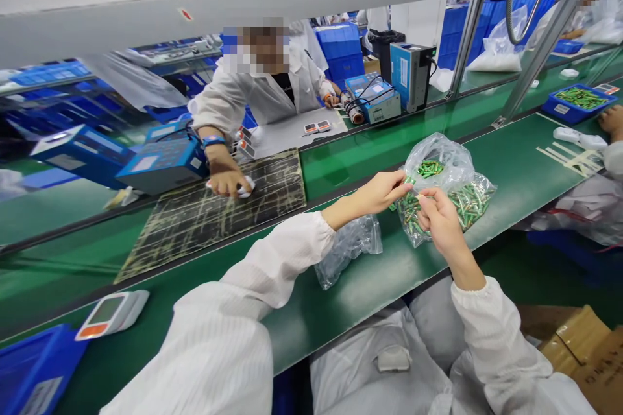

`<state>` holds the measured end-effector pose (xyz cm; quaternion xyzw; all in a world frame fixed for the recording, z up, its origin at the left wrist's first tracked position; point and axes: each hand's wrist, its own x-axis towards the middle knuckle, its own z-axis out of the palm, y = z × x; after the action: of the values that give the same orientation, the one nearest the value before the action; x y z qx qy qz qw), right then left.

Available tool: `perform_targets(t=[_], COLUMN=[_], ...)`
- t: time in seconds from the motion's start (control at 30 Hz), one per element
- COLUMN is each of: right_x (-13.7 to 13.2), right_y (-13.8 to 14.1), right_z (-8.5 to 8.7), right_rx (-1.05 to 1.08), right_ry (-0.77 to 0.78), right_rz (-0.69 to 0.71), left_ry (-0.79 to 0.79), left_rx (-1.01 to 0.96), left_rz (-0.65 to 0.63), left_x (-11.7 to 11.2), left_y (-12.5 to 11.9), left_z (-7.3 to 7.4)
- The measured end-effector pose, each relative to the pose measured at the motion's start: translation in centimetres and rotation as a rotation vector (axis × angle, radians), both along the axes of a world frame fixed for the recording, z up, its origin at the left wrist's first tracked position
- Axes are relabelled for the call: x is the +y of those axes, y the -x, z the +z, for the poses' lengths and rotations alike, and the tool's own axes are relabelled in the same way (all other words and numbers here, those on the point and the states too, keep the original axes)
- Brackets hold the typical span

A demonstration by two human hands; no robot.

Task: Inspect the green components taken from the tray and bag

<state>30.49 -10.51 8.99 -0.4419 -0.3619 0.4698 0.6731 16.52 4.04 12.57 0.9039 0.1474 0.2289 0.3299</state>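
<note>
My left hand (377, 198) reaches over the bench with its fingertips pinched together. Facing it, my right hand (442, 220) is closed in a pinch too, and the two sets of fingertips nearly meet. Whatever lies between them is too small to make out. Right under and behind the hands are clear plastic bags (479, 198) of small green cylinders (431, 169) that look like batteries. The rear bag gapes at the top, showing some of the cylinders. A crumpled clear plastic bag (353, 246) lies beneath my left forearm.
A white device with a screen (111, 312) and a blue bin (36, 363) are at the left. Across the belt, a co-worker's hand (228, 178) rests on a white item over a dark gridded mat (214, 224). Another blue bin (559, 107) holds green cylinders at right.
</note>
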Motion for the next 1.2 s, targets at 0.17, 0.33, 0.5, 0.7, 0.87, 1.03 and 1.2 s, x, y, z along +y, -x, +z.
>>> perform_targets(t=[0.17, 0.33, 0.5, 0.7, 0.87, 1.03, 1.2], right_x=[-0.2, -0.2, -0.5, -0.3, -1.0, -0.9, -1.3], right_y=[0.4, 0.9, 1.1, -3.9, -11.4, -8.0, -6.7], right_z=[0.0, 0.0, 0.3, 0.5, -3.5, -10.8, -13.9], right_rx=[0.058, 0.16, 0.131, 0.276, 0.196, 0.086, -0.077], right_ry=[0.019, -0.045, -0.057, -0.142, -0.253, -0.11, -0.139], right_rz=[0.09, -0.029, -0.1, -0.326, -0.716, -0.484, -0.406], left_ry=[0.055, 0.177, 0.158, 0.132, -0.059, -0.386, -0.692], left_rx=[0.023, -0.032, 0.107, 0.161, 0.223, 0.476, 0.671], left_rz=[-0.028, 0.021, -0.054, -0.278, -0.307, 0.051, 0.035], left_x=[-1.1, -3.8, -4.1, -3.0, -1.2, 3.6, 5.8], left_y=[-0.5, -1.2, -1.2, -1.4, -2.1, -8.5, -13.7], left_z=[0.2, -0.7, 0.8, 3.3, 2.8, 2.2, 0.4])
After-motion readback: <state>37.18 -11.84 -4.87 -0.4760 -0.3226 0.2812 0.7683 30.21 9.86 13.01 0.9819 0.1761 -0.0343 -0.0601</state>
